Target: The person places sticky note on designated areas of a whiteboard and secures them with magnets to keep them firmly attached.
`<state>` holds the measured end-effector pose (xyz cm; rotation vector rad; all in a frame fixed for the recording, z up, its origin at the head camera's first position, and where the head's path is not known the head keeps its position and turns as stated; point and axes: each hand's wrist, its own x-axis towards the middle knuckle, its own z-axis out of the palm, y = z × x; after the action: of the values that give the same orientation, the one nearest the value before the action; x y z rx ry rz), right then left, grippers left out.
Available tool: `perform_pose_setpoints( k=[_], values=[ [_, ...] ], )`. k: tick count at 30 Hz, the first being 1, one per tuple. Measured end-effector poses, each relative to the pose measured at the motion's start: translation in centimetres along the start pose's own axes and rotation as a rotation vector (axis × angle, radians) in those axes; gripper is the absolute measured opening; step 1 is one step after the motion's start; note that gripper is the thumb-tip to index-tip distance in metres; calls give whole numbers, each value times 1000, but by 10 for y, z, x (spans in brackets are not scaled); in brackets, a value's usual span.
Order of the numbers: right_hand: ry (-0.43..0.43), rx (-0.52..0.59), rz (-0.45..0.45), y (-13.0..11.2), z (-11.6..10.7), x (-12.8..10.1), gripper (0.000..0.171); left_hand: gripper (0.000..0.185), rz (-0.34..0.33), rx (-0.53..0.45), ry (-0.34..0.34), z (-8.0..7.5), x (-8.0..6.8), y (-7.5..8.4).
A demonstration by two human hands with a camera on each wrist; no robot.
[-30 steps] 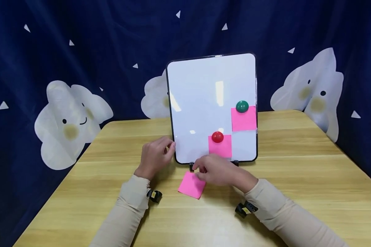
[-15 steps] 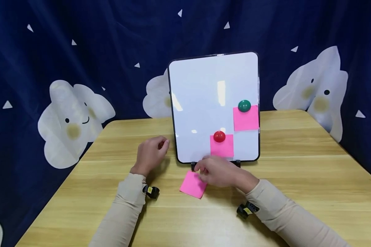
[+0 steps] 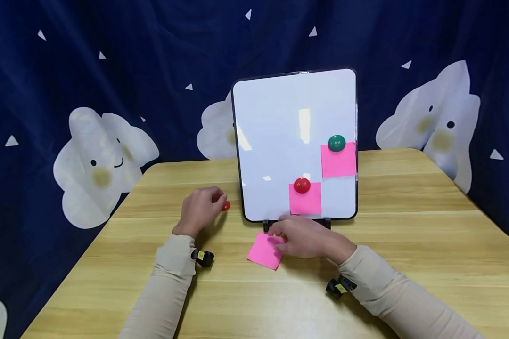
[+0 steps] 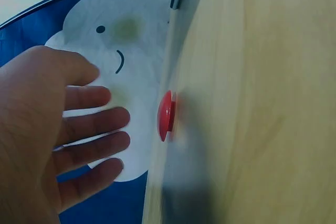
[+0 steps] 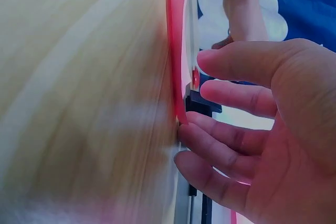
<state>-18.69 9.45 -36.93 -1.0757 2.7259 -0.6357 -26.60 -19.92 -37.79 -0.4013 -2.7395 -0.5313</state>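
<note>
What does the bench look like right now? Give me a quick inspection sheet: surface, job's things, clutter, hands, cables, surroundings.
Surface: wooden table.
Job's things: loose pink sticky note and loose red magnet on the table; whiteboard upright, two notes pinned by a red magnet and a green magnet.
Clutter: nothing seen.
Hands: left hand open beside the loose magnet; right hand fingers touching the loose note.
Cables: nothing seen.
Surroundings: blue cloud curtain.

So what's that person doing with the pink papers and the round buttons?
A person sits at a wooden table facing a small white magnetic board. Two pink sticky notes are pinned to it, one under a green round magnet, one under a red round magnet. The right hand touches a loose pink sticky note on the table. The left hand is beside another red magnet.
</note>
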Motion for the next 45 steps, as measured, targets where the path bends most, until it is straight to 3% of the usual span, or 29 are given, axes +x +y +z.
perform_pose_setpoints(
  k=[5,15,22,26,33,45],
  values=[
    [-15,21,2,2,-1,-1,28,21,-20,16,-64,-1,-2,-2],
    [-26,53,-19,4,-2,-4,30,26,-36,26,-92,2,-5,-5],
    [-28,-14,-62,5,0,-4,30,41,-18,109,-205,6,-5,-5],
    [-16,-61,-94,3,2,-3,23,38,-8,127,-240,7,-6,-4],
    [-7,-109,-124,1,6,-6,5,29,4,109,-223,8,-8,-1],
    [3,-103,-112,-5,4,-8,15,27,-12,103,-226,7,-11,-5]
  ],
)
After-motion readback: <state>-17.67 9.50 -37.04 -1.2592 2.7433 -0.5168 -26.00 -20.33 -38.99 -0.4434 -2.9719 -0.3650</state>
